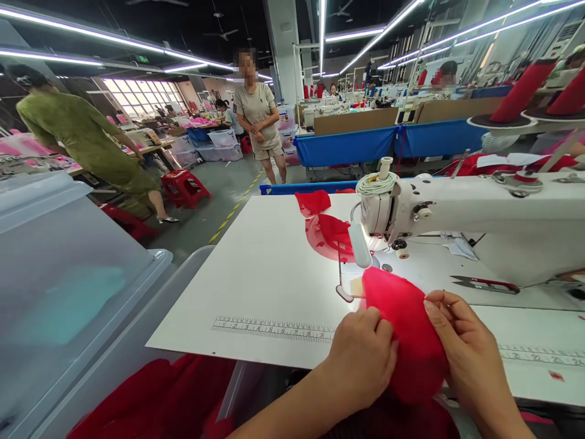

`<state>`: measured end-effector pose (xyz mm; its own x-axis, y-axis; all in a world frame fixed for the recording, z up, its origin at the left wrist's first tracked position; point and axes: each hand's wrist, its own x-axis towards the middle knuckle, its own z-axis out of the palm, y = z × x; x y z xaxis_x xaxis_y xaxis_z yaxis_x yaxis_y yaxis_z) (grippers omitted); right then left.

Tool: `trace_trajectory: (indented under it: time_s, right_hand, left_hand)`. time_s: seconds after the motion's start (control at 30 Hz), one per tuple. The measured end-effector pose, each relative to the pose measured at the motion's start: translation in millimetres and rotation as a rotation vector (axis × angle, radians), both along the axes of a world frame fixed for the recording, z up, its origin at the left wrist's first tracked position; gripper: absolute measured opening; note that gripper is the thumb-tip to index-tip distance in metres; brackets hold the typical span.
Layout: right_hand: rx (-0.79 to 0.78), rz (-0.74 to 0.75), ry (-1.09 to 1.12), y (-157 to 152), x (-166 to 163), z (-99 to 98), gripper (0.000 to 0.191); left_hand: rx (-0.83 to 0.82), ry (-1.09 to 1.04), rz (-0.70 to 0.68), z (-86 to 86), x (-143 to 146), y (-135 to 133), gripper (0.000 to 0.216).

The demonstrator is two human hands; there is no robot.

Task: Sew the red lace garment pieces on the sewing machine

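Observation:
A rounded piece of red cloth (406, 329) hangs between my two hands at the front edge of the white table. My left hand (363, 350) is closed on its left side, with the fingers curled in. On the right edge of the cloth, my right hand (466, 341) pinches it between thumb and fingers. The cloth's upper end reaches up close to the needle area of a white sewing machine (457, 201). Beyond it, more red fabric pieces (326, 235), some sheer, lie beside the machine head. Thread snips (484, 284) rest under the machine arm.
A printed ruler (274, 329) runs along the front of the table (228, 274). At left stand plastic bins (68, 274); dark red cloth (159, 396) lies below the table edge. Red thread cones (523, 91) stand at upper right. Two people are beyond the table, near an aisle.

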<state>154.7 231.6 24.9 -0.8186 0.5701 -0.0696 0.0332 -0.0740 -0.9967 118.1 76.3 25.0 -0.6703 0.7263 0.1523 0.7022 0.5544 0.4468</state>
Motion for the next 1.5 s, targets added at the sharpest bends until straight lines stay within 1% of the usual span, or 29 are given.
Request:
trace_trajectory:
  time_s: [0.03,0.07,0.17,0.23,0.3,0.33,0.37,0.4,0.47,0.53,0.57,0.6,0.67,0.73,0.77,0.8,0.87,0.93,1.0,1.07,1.17,1.2,1.23,1.27,1.33,1.4,1.43,1.47,1.5]
  right_hand:
    - [0.019,0.022,0.01,-1,-1,2.6,0.041]
    - [0.049,0.05,0.017,-2,-1,5.0,0.04]
    - [0.245,0.166,0.067,-8,-3,8.4,0.032]
    - [0.437,0.303,0.11,-13,-2,6.8,0.026]
    - [0.601,0.449,0.127,-18,1,2.2,0.023]
    - [0.65,0.505,0.119,-19,4,-0.7,0.022]
    - [0.676,0.521,0.106,-18,6,-3.7,0.021]
    - [0.682,0.486,0.088,-16,9,-6.5,0.02]
    - [0.656,0.304,0.061,-9,15,-10.6,0.022]
    - [0.542,0.11,0.024,1,17,-11.5,0.027]
    - [0.423,0.062,-0.014,5,17,-10.6,0.032]
    - [0.255,0.065,-0.062,7,16,-9.1,0.037]
    - [-0.172,0.196,-0.18,8,12,-5.2,0.046]
    - [-0.548,0.399,-0.276,1,7,-2.0,0.045]
    - [-0.671,0.484,-0.3,-3,4,-1.0,0.041]
    - [-0.746,0.537,-0.306,-8,1,-0.2,0.037]
    - [-0.778,0.528,-0.257,-11,-6,1.7,0.029]
    - [-0.693,0.448,-0.176,-4,-11,4.3,0.031]
    - [-0.493,0.369,-0.146,12,-14,6.1,0.035]
    - [-0.162,0.316,-0.166,30,-12,4.9,0.04]
    - [0.433,0.249,-0.172,48,-5,-3.8,0.034]
    - [0.581,0.244,-0.174,50,-2,-7.7,0.031]
    - [0.688,0.254,-0.181,50,1,-11.5,0.03]
    - [0.758,0.267,-0.193,50,3,-15.0,0.031]
    - [0.836,0.275,-0.211,46,5,-20.3,0.032]
    - [0.878,0.263,-0.192,40,6,-22.8,0.031]
    - [0.891,0.258,-0.166,36,7,-23.1,0.03]
    - [0.902,0.261,-0.133,32,7,-23.2,0.028]
    - [0.915,0.266,-0.097,27,7,-23.3,0.027]
  left_hand:
    - [0.034,-0.089,0.051,1.8,1,2,0.021]
    - [0.121,-0.192,0.099,3.8,1,3,0.021]
    - [0.558,-0.646,0.156,8.3,-3,8,0.028]
    - [0.797,-0.992,0.141,8.3,-5,11,0.043]
    - [0.941,-1.274,0.165,5.7,-5,12,0.055]
    - [0.986,-1.373,0.193,3.9,-4,13,0.058]
    - [1.019,-1.45,0.221,2.2,-3,13,0.06]
    - [1.041,-1.501,0.243,0.8,-2,12,0.059]
    - [1.076,-1.525,0.267,0.1,0,11,0.056]
    - [1.124,-1.519,0.271,2.3,2,9,0.052]
    - [1.145,-1.525,0.257,4.4,2,9,0.05]
    - [1.165,-1.535,0.237,6.9,2,9,0.049]
    - [1.195,-1.567,0.204,12.9,2,9,0.043]
    - [1.208,-1.588,0.224,19.7,1,10,0.033]
    - [1.207,-1.595,0.247,23.1,0,9,0.027]
    - [1.202,-1.599,0.267,26.4,0,8,0.023]
    - [1.189,-1.585,0.273,31.6,-1,5,0.02]
    - [1.159,-1.536,0.244,33.3,-2,-2,0.023]
    - [1.095,-1.483,0.222,30.0,-1,-10,0.034]
    - [0.971,-1.475,0.227,22.7,2,-18,0.048]
    - [0.723,-1.48,0.259,13.3,7,-28,0.065]
    - [0.621,-1.458,0.254,12.9,7,-31,0.068]
    - [0.509,-1.401,0.238,14.4,7,-33,0.069]
    - [0.395,-1.281,0.227,17.7,5,-35,0.069]
    - [0.216,-0.866,0.213,27.5,-4,-33,0.058]
    - [0.166,-0.401,0.177,36.8,-18,-24,0.037]
    - [0.169,-0.28,0.134,39.5,-27,-18,0.029]
    - [0.171,-0.265,0.088,40.3,-36,-11,0.024]
    - [0.163,-0.333,0.061,39.1,-44,-3,0.023]
